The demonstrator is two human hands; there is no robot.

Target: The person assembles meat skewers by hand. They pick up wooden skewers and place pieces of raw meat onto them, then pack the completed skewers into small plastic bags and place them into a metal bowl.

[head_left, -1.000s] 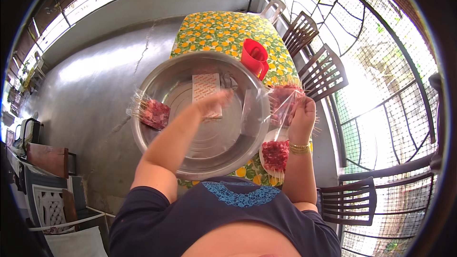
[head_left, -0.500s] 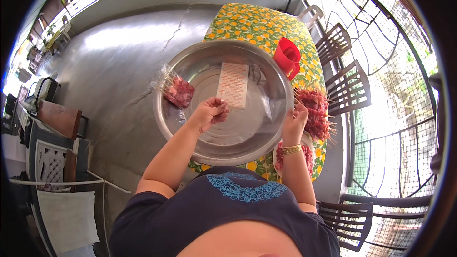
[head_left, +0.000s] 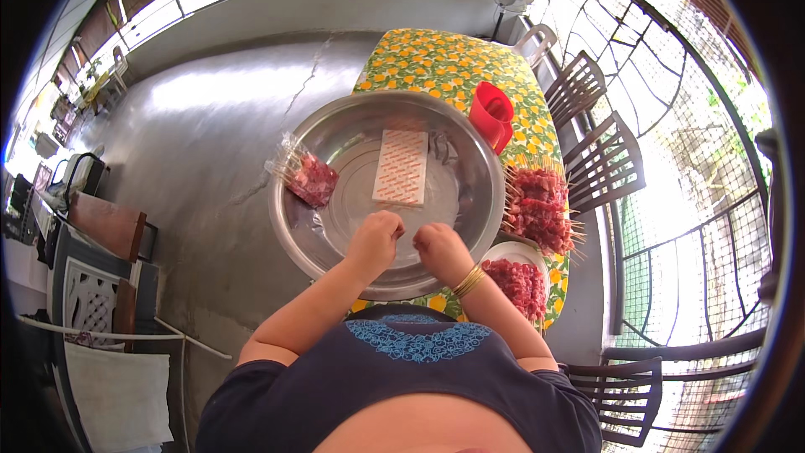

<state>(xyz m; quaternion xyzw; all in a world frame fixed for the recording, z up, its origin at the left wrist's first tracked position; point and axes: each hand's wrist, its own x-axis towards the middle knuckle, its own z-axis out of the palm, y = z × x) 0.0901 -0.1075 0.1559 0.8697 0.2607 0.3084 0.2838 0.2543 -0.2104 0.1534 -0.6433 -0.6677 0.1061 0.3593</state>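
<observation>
Hands [head_left: 377,239], curling above near edge of steel basin [head_left: 478,176], any grasp being indiscernible; orange-printed packet [head_left: 401,168], lying inside; bagged meat skewers [head_left: 313,183], resting at basin's left edge.

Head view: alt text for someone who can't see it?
A person's left hand and right hand, fingers curled, hover close together over the near side of a metal basin. Bagged meat skewers rest at the basin's left, an orange-patterned white packet lies inside, and more skewers lie on the table at right.
</observation>
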